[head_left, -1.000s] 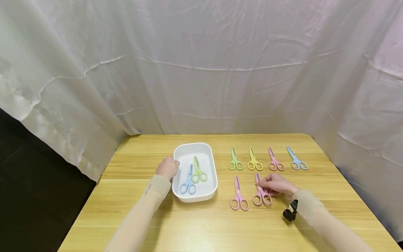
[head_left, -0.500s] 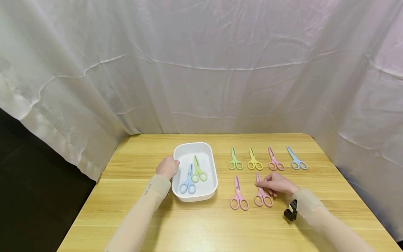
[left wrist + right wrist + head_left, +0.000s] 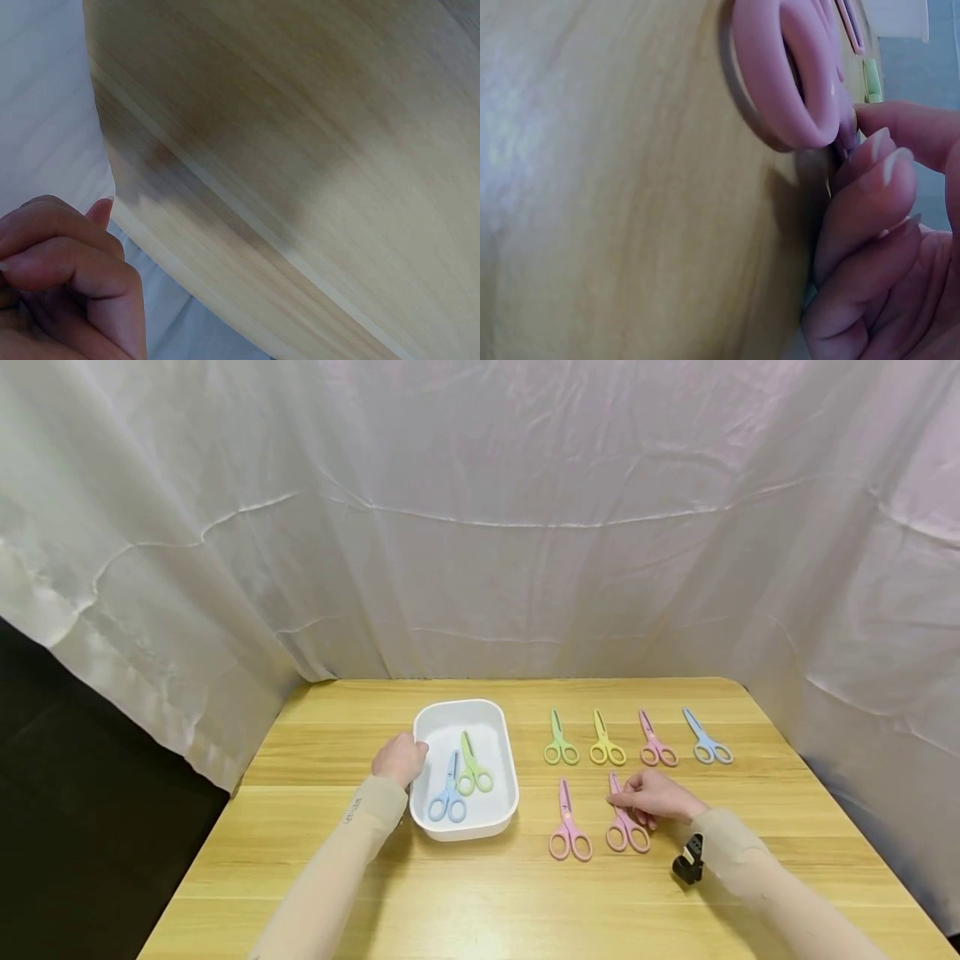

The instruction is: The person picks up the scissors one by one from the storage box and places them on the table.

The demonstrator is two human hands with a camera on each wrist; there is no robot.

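Note:
The left hand (image 3: pixel 400 760) grips the left wall of a white tray (image 3: pixel 463 832), its fingers curled in the left wrist view (image 3: pixel 71 277). In the tray lie blue scissors (image 3: pixel 447 800) and light green scissors (image 3: pixel 474 774). My right hand (image 3: pixel 658 797) pinches pink scissors (image 3: pixel 621 821) near the blades, their tips pointing away. In the right wrist view the thumb and finger of that hand (image 3: pixel 885 232) meet at the pink scissors (image 3: pixel 780 82), whose handle loop is close to the wood. Another pair of pink scissors (image 3: pixel 567 827) lies just left of them.
Along the back right of the wooden table (image 3: pixel 480 902) is a row of green scissors (image 3: pixel 558 744), yellow scissors (image 3: pixel 604 743), pink scissors (image 3: pixel 656 744) and blue scissors (image 3: pixel 704 742). A pale curtain (image 3: pixel 525 577) stands behind the table.
Since a second ago, the handles of the pink scissors at the right hand have shifted slightly right and nearer the table's front. The left hand and tray have not moved.

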